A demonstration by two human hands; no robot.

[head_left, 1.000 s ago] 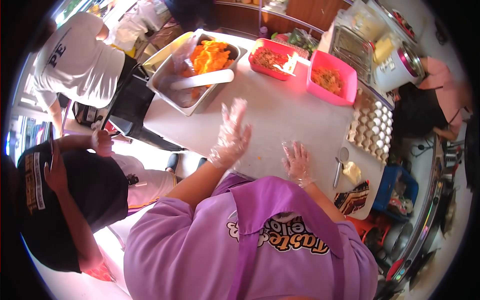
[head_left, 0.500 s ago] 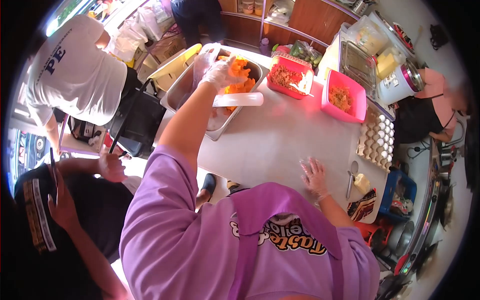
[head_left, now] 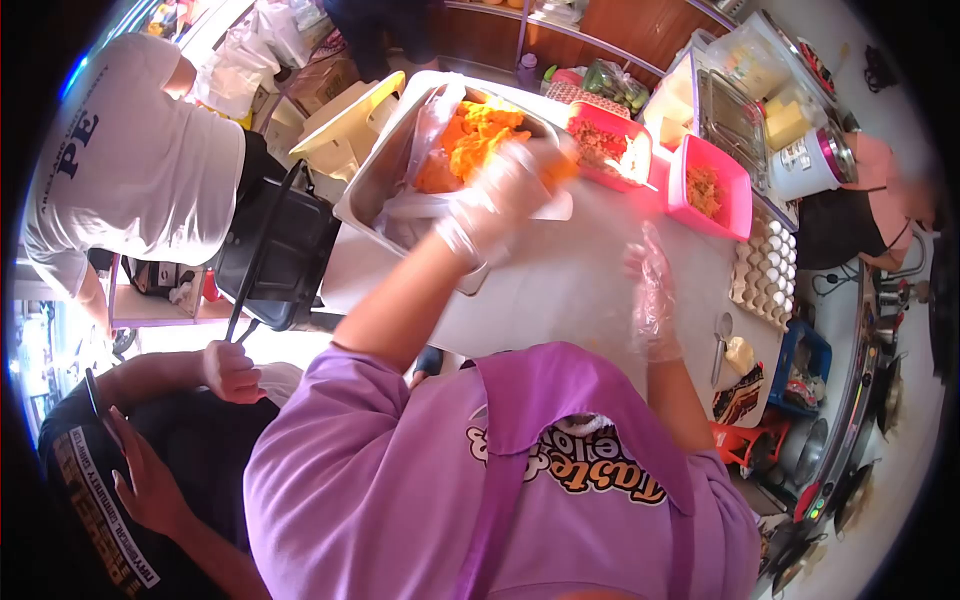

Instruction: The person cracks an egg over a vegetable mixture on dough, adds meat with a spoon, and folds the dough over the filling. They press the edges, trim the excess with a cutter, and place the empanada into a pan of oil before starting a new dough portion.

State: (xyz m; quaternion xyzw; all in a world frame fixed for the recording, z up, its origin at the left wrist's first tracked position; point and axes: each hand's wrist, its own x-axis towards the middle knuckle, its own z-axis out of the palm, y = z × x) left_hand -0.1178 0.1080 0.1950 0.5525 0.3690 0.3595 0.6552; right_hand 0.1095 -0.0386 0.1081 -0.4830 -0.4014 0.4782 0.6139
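My left hand [head_left: 500, 195], in a clear plastic glove, is closed on a lump of orange dough [head_left: 560, 168], blurred by motion. It is over the right side of a metal tray [head_left: 365, 200]. Inside the tray a larger mass of orange dough [head_left: 470, 145] rests with clear plastic film [head_left: 432, 130]. Beneath my left hand pokes out the end of a pale, rounded object [head_left: 556, 208], mostly hidden. My right hand [head_left: 652, 290], also gloved, is raised above the white table [head_left: 570, 300] with fingers stretched out, holding nothing.
Two pink containers hold a reddish crumbly filling [head_left: 605, 140] and a shredded orange-brown filling [head_left: 703, 190]. An egg tray [head_left: 765, 270], a spoon [head_left: 720, 345] and a yellowish lump [head_left: 740, 355] are on the right. One person in black [head_left: 150, 450] sits left; another in white [head_left: 130, 160] bends beyond.
My left hand has drawn back rightward from the tray's middle, now with orange dough in it. My right hand has lifted off the table and moved farther forward.
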